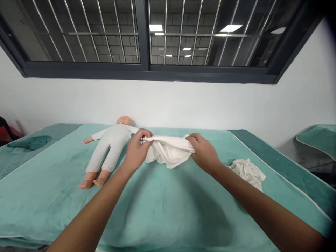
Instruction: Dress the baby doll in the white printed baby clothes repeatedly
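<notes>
A white cloth (172,148) is stretched between my two hands above the green bed cover, its lower part hanging in loose folds. My left hand (138,147) pinches its left end between thumb and fingers. At the other end, my right hand (203,150) has its fingers closed round the bunched edge. Whether the cloth is a garment I cannot tell. To the left of my left hand, a baby doll (111,143) in a white long-sleeved suit lies on its back, head toward the wall, feet bare.
A crumpled white cloth (248,173) lies on the bed cover (162,210), beyond my right forearm. Behind the bed rises a white wall (181,105) with a dark-framed, barred window (147,71). Green fabric (320,140) shows at the far right, and a red and black object (6,131) at the far left.
</notes>
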The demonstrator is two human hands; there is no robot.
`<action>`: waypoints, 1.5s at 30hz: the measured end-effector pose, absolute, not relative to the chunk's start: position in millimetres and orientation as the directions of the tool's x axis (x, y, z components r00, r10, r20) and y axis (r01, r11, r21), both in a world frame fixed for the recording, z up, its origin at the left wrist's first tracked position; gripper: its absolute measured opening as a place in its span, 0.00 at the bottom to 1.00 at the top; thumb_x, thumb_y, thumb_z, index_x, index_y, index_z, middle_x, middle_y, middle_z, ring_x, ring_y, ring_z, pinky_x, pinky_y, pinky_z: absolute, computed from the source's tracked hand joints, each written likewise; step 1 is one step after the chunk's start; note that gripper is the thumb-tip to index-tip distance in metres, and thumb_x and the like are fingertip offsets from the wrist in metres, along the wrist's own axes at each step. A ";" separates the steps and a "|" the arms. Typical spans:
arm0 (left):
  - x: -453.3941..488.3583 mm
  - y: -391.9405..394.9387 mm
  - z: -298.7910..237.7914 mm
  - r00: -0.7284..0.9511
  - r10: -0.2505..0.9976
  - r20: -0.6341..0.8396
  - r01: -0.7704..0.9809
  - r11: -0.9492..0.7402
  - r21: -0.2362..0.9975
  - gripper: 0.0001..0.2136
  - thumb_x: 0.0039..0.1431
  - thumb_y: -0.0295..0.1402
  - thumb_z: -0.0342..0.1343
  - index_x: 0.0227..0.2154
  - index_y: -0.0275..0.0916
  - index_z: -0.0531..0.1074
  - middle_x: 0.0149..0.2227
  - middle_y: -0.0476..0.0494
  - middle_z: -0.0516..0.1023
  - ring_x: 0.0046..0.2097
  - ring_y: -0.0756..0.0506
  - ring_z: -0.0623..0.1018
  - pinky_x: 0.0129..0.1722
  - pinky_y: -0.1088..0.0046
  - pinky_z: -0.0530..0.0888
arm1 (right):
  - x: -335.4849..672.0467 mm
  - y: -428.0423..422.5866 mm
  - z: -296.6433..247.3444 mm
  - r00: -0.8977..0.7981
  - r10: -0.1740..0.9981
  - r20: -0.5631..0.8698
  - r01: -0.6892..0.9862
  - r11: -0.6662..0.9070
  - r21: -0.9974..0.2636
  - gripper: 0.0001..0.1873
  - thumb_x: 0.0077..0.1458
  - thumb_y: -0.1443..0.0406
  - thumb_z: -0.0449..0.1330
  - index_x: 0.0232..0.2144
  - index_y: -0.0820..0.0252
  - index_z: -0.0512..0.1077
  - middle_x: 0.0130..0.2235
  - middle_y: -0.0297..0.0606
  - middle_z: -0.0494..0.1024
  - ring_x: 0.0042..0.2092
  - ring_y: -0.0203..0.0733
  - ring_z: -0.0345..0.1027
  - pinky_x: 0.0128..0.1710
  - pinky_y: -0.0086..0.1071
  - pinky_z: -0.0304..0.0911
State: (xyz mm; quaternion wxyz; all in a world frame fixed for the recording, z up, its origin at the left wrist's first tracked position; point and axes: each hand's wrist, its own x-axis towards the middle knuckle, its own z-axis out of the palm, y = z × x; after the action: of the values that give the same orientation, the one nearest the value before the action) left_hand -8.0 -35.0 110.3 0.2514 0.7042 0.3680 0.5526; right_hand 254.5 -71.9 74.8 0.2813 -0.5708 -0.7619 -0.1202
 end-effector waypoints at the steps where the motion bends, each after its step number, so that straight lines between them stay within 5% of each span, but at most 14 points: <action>1: -10.9 -34.6 115.1 0.049 0.785 0.617 0.222 -0.611 0.760 0.03 0.54 0.29 0.56 0.29 0.41 0.66 0.35 0.49 0.73 0.39 0.47 0.72 0.40 0.72 0.66 | 258.7 -70.7 75.4 -0.162 0.811 0.562 0.928 0.319 -0.193 0.22 0.51 0.76 0.50 0.46 0.56 0.70 0.48 0.42 0.73 0.42 0.46 0.67 0.39 0.36 0.60; 4: -20.5 -33.8 129.7 -0.136 0.773 0.620 0.203 -0.590 0.781 0.05 0.52 0.29 0.58 0.31 0.41 0.66 0.35 0.50 0.71 0.39 0.47 0.72 0.40 0.72 0.67 | 272.2 -67.0 80.9 -0.084 0.813 0.577 0.872 0.340 -0.352 0.17 0.50 0.74 0.48 0.37 0.55 0.72 0.41 0.38 0.76 0.41 0.44 0.68 0.39 0.34 0.61; 11: -47.3 -22.6 124.0 -0.346 0.764 0.545 0.167 -0.521 0.837 0.09 0.51 0.31 0.60 0.33 0.42 0.66 0.35 0.51 0.70 0.39 0.48 0.71 0.39 0.73 0.66 | 290.8 -65.7 91.4 0.198 0.788 0.583 0.715 0.291 -0.636 0.14 0.52 0.68 0.50 0.39 0.56 0.72 0.37 0.36 0.77 0.38 0.43 0.68 0.36 0.33 0.61; 19: -69.0 -5.9 115.1 -0.361 0.754 0.548 0.201 -0.511 0.836 0.08 0.49 0.28 0.55 0.34 0.42 0.70 0.37 0.48 0.75 0.39 0.46 0.73 0.39 0.71 0.67 | 282.9 -83.0 96.4 0.120 0.609 0.784 0.821 0.383 -0.423 0.11 0.52 0.70 0.51 0.38 0.56 0.69 0.39 0.39 0.72 0.40 0.44 0.66 0.40 0.36 0.62; 21: -77.3 -2.9 108.3 -0.342 0.781 0.522 0.266 -0.452 0.851 0.07 0.46 0.25 0.52 0.30 0.41 0.70 0.37 0.47 0.77 0.41 0.44 0.74 0.42 0.68 0.68 | 270.9 -99.4 82.1 -0.083 0.716 0.693 0.826 0.438 -0.354 0.09 0.53 0.70 0.53 0.36 0.55 0.69 0.38 0.39 0.73 0.39 0.44 0.67 0.39 0.35 0.61; 23: -86.4 0.3 94.1 -0.318 0.831 0.456 0.377 -0.331 0.865 0.10 0.42 0.22 0.49 0.27 0.40 0.70 0.36 0.46 0.78 0.42 0.42 0.75 0.45 0.65 0.67 | 255.9 -117.4 61.5 -0.387 0.815 0.431 0.797 0.531 -0.289 0.06 0.57 0.66 0.55 0.37 0.54 0.71 0.38 0.38 0.76 0.37 0.44 0.68 0.37 0.35 0.60; 26: -92.5 2.5 64.5 -0.231 0.880 0.415 0.550 -0.234 0.802 0.15 0.37 0.20 0.46 0.28 0.40 0.71 0.37 0.43 0.78 0.44 0.39 0.74 0.48 0.61 0.67 | 234.8 -136.2 33.4 -0.658 0.751 0.053 0.706 0.641 -0.301 0.13 0.58 0.53 0.59 0.38 0.53 0.73 0.37 0.36 0.78 0.37 0.45 0.70 0.34 0.34 0.57; 31: -63.3 -6.8 27.9 0.126 0.902 0.414 0.633 -0.394 0.667 0.14 0.47 0.24 0.50 0.36 0.42 0.73 0.43 0.41 0.76 0.48 0.38 0.73 0.52 0.60 0.66 | 217.5 -129.7 23.4 -0.549 0.835 -0.033 0.709 0.445 -0.547 0.14 0.63 0.53 0.53 0.37 0.53 0.73 0.36 0.31 0.80 0.36 0.38 0.71 0.31 0.30 0.54; 35: -28.6 -28.7 22.4 0.412 0.845 0.342 0.541 -0.529 0.654 0.09 0.51 0.30 0.55 0.35 0.45 0.76 0.40 0.42 0.77 0.46 0.38 0.74 0.49 0.63 0.66 | 218.8 -121.0 26.5 -0.448 0.893 -0.046 0.810 0.384 -0.444 0.11 0.60 0.57 0.56 0.33 0.56 0.74 0.34 0.33 0.78 0.33 0.39 0.69 0.30 0.31 0.52; 37: -17.1 -44.5 26.2 0.548 0.799 0.246 0.514 -0.554 0.655 0.07 0.54 0.33 0.54 0.34 0.45 0.77 0.37 0.44 0.78 0.41 0.40 0.75 0.42 0.67 0.68 | 224.8 -123.9 22.9 -0.518 0.853 -0.060 0.798 0.457 -0.392 0.12 0.57 0.55 0.61 0.31 0.57 0.74 0.33 0.33 0.77 0.34 0.39 0.68 0.32 0.31 0.53; 41: -5.0 -76.8 39.3 0.774 0.594 -0.221 0.582 -0.529 0.617 0.09 0.51 0.42 0.59 0.31 0.43 0.75 0.32 0.48 0.79 0.34 0.43 0.76 0.30 0.72 0.66 | 239.5 -135.8 10.9 -0.693 0.720 -0.024 0.664 0.625 -0.410 0.18 0.49 0.49 0.66 0.33 0.55 0.74 0.37 0.34 0.76 0.42 0.43 0.66 0.39 0.33 0.55; 45: 1.6 -96.2 44.0 0.634 0.445 -0.633 0.770 -0.446 0.457 0.19 0.51 0.51 0.57 0.21 0.38 0.70 0.22 0.45 0.76 0.23 0.45 0.75 0.29 0.68 0.68 | 242.6 -138.8 11.2 -0.704 0.709 0.044 0.655 0.673 -0.343 0.16 0.55 0.53 0.63 0.28 0.59 0.70 0.35 0.36 0.74 0.41 0.43 0.65 0.41 0.35 0.54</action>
State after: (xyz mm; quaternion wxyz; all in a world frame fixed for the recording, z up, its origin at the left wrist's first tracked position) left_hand 1.6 -96.2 44.0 0.3749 0.8224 0.3693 -0.2162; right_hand 242.6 -138.8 11.2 0.0870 -0.3746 -0.9104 0.1528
